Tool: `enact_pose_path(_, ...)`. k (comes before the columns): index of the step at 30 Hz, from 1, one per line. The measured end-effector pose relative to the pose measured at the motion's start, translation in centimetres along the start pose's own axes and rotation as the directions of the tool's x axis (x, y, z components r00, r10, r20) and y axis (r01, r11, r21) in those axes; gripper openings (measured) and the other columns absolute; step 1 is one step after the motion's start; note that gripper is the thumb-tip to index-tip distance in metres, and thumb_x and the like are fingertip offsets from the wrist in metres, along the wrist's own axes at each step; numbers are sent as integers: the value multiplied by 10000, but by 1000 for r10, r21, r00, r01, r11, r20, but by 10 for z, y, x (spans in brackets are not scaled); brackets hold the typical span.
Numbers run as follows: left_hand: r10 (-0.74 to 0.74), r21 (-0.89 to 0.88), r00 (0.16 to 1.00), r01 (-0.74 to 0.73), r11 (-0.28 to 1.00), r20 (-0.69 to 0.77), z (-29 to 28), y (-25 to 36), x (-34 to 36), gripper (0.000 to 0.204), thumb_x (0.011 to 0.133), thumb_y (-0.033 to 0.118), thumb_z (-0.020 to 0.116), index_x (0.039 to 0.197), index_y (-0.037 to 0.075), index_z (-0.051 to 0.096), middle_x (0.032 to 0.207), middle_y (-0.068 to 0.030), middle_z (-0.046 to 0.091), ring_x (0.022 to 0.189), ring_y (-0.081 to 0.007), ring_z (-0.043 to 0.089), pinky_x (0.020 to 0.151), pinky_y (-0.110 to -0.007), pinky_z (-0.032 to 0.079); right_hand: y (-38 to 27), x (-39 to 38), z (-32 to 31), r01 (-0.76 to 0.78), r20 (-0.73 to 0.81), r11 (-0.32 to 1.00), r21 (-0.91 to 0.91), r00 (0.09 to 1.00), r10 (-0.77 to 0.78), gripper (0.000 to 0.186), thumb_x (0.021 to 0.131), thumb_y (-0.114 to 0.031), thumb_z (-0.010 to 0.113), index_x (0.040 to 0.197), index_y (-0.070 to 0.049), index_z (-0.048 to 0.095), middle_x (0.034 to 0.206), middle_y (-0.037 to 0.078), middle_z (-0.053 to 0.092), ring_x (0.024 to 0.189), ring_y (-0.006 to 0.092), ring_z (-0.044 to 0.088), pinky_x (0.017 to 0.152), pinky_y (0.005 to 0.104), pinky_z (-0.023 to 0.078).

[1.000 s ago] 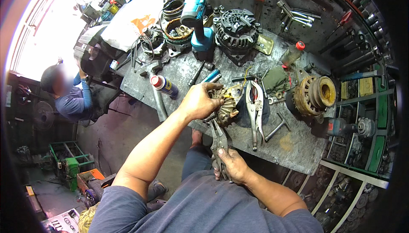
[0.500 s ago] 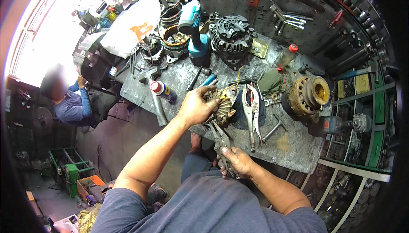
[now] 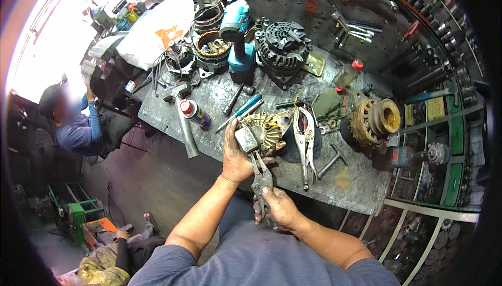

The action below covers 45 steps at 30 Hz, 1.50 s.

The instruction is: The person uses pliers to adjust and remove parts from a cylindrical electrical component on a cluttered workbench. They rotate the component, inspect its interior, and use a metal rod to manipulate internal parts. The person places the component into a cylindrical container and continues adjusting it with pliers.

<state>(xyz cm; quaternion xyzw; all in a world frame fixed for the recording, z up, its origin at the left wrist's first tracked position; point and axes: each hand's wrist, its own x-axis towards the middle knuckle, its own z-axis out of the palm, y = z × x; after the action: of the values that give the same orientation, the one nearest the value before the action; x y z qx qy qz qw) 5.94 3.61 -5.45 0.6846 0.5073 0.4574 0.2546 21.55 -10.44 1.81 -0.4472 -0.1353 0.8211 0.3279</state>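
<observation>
My left hand (image 3: 236,158) is wrapped round the left side of a finned metal alternator housing (image 3: 271,133) at the bench's front edge. A silver rectangular block (image 3: 247,139) shows on that side, beside my fingers. My right hand (image 3: 277,207) grips the handles of locking pliers (image 3: 262,179). Their jaws meet the block's lower edge; whether they are clamped on it I cannot tell. A second pair of locking pliers (image 3: 305,147) lies just right of the housing, with a T-handle tool (image 3: 333,161) beyond it. Left of my left hand stand a spray can (image 3: 195,114) and a hammer (image 3: 185,124).
On the metal bench (image 3: 358,186) are a blue cordless impact driver (image 3: 241,50), a black alternator (image 3: 282,50), a pulley assembly (image 3: 374,121) and a red-capped bottle (image 3: 348,74). Wrenches hang on the back wall. One person (image 3: 76,118) sits at left; another (image 3: 112,260) is at lower left.
My left hand has moved from the top of the housing down to its left side, and the silver block now shows. The pliers in my right hand have shifted slightly left.
</observation>
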Motion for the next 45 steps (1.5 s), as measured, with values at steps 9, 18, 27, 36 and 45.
enact_pose_path(9, -83, 38, 987, 89, 995, -139, 19, 7, -14, 1492, 535, 523, 1082, 1687, 51, 261, 1597, -279, 462, 1481, -486, 483, 1250, -536, 404, -2, 3, 14, -44, -44, 999, 8, 998, 44, 490, 1170, -514, 527, 1130, -31, 601, 784, 85, 678, 641, 206, 672, 623, 379, 603)
enact_pose_path(18, -73, 1, 992, 73, 997, -103, 15, 7, -9, 1430, 566, 483, 1071, 1672, 54, 274, 1576, -277, 483, 1460, -478, 512, 1231, -529, 428, -2, 4, 16, -29, 2, 999, 24, 1000, 29, 500, 1160, -534, 543, 1115, -39, 598, 764, 74, 664, 621, 190, 655, 604, 369, 588)
enact_pose_path(27, -68, -8, 996, 68, 998, -64, 9, 10, -5, 1351, 611, 449, 1054, 1648, 45, 289, 1546, -282, 505, 1430, -487, 537, 1205, -531, 454, -13, 2, 8, -65, 29, 998, -27, 997, 66, 534, 1155, -554, 535, 1129, -24, 595, 764, 85, 654, 609, 206, 655, 593, 396, 599)
enact_pose_path(36, -53, -46, 997, 51, 998, -56, 14, 6, -3, 1325, 627, 473, 1053, 1627, 31, 304, 1485, -272, 532, 1345, -475, 586, 1163, -538, 487, -25, 3, -7, -100, 84, 985, -143, 990, 112, 641, 1110, -639, 568, 1180, -2, 591, 808, 88, 646, 674, 216, 657, 636, 421, 611)
enact_pose_path(45, 164, -111, 982, -153, 982, 97, -18, -17, 16, 1441, 577, 336, 1094, 1708, 32, 254, 1636, -271, 476, 1536, -435, 478, 1285, -511, 398, -36, -4, -5, -138, 5, 976, -169, 990, 140, 546, 1145, -563, 556, 1139, -20, 611, 788, 87, 670, 636, 204, 665, 612, 391, 595)
